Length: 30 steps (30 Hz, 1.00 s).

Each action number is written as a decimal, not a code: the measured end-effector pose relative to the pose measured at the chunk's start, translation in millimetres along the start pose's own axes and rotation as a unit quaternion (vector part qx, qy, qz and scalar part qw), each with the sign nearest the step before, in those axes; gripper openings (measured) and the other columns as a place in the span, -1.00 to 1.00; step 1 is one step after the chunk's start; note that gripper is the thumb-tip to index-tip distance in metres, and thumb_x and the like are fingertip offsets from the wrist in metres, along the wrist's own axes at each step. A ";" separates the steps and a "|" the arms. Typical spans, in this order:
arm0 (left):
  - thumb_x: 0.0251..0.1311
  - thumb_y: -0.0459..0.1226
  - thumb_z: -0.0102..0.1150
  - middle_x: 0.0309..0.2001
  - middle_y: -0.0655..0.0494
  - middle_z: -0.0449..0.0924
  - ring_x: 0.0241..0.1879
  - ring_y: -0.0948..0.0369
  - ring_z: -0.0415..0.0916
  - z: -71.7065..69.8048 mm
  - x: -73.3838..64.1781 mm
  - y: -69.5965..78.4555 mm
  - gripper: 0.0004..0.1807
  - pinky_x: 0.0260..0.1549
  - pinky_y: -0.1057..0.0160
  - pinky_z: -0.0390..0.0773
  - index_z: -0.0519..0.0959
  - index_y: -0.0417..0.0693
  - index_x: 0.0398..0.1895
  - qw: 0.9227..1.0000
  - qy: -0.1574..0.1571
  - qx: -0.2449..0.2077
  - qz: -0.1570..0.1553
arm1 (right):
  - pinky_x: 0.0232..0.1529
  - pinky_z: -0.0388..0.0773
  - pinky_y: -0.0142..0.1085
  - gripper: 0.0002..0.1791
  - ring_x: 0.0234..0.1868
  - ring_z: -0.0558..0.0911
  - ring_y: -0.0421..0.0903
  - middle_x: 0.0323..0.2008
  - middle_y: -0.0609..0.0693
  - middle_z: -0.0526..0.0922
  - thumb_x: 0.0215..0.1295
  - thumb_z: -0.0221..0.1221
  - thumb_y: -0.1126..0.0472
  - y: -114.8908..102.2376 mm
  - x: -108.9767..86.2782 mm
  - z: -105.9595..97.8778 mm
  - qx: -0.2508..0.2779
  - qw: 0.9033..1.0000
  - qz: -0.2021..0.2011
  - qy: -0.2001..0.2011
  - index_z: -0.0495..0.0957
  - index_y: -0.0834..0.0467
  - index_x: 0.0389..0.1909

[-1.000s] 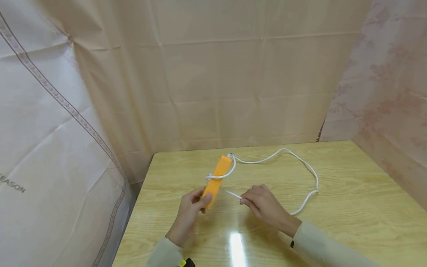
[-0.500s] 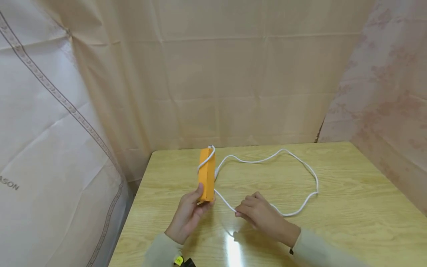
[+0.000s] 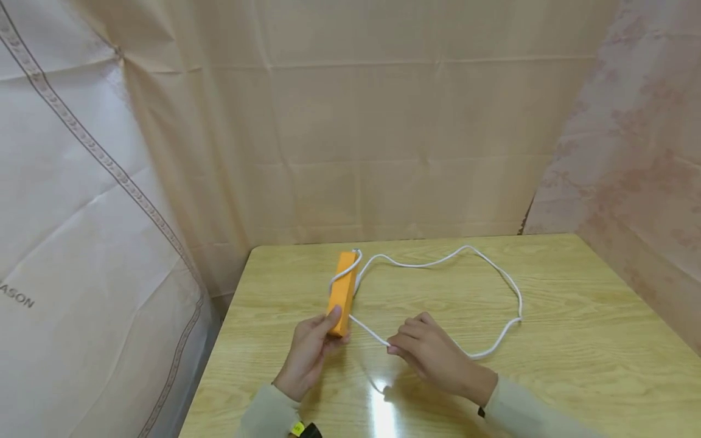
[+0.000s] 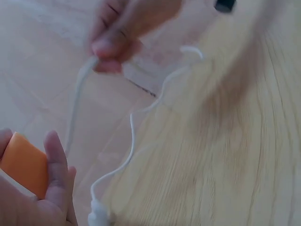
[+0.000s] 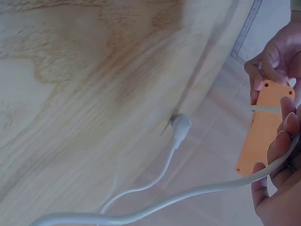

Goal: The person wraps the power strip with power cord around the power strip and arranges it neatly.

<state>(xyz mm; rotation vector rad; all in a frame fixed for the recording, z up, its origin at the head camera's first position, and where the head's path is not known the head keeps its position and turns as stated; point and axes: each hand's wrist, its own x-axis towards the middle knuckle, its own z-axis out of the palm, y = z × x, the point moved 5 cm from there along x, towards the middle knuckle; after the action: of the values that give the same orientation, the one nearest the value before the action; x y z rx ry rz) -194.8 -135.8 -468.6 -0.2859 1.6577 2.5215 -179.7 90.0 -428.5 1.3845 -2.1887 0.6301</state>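
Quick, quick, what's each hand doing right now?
Left hand: holding the orange bar near one end.
Right hand: pinching the white cord.

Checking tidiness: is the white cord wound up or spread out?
Mostly spread out: one stretch of the white cord crosses the orange bar, but most lies in a wide curve on the table.

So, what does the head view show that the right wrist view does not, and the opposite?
Only head: printed letters on the left cloth and a yellow tag.
Only right wrist: small dark holes in the orange bar.
Both: the left hand gripping that bar, the right hand holding the white cord, and the table.
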 end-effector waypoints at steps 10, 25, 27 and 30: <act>0.30 -0.14 0.41 -0.23 -0.05 0.59 -0.42 0.14 0.61 -2.8 -1.5 3.4 -0.43 -0.28 0.15 0.71 0.54 -0.51 0.09 0.991 0.019 0.121 0.058 | -0.08 0.38 -0.31 -0.74 -0.32 0.53 -0.29 -0.35 -0.25 0.63 0.59 0.08 0.10 -2.7 -0.2 -9.3 -0.015 0.999 -0.028 0.009 0.71 0.07 -0.20; 0.19 0.05 0.46 -0.16 0.18 0.33 -0.22 0.27 0.30 12.4 -15.7 0.6 -0.28 -0.29 0.34 0.41 0.53 -0.19 0.29 0.827 0.029 0.504 0.250 | -0.06 0.29 -0.35 -0.77 -0.33 0.47 -0.30 -0.37 -0.29 0.52 0.57 0.11 0.03 -4.6 -2.2 -12.9 -0.009 1.000 -0.028 -0.001 0.68 0.00 -0.24; 0.18 0.05 0.47 -0.17 0.19 0.31 -0.23 0.28 0.27 13.9 -16.1 0.5 -0.29 -0.29 0.34 0.39 0.55 -0.19 0.27 0.818 0.030 0.514 0.257 | -0.07 0.29 -0.34 -0.77 -0.34 0.46 -0.29 -0.38 -0.28 0.51 0.57 0.11 0.04 -5.8 -2.6 -12.3 -0.011 0.999 -0.034 0.000 0.68 0.00 -0.24; 0.16 0.03 0.49 -0.18 0.19 0.31 -0.23 0.28 0.26 15.9 -16.9 2.1 -0.32 -0.30 0.34 0.37 0.57 -0.22 0.21 0.809 0.034 0.523 0.267 | -0.08 0.29 -0.33 -0.78 -0.35 0.46 -0.28 -0.39 -0.27 0.50 0.58 0.11 0.05 -6.9 -2.9 -11.7 -0.017 0.999 -0.043 0.002 0.67 -0.01 -0.24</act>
<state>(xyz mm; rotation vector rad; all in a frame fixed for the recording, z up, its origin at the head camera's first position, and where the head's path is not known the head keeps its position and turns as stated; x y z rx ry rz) -180.2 -121.9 -456.9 0.2440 3.1365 1.3796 -170.6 96.5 -420.2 1.4493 -2.1149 0.5614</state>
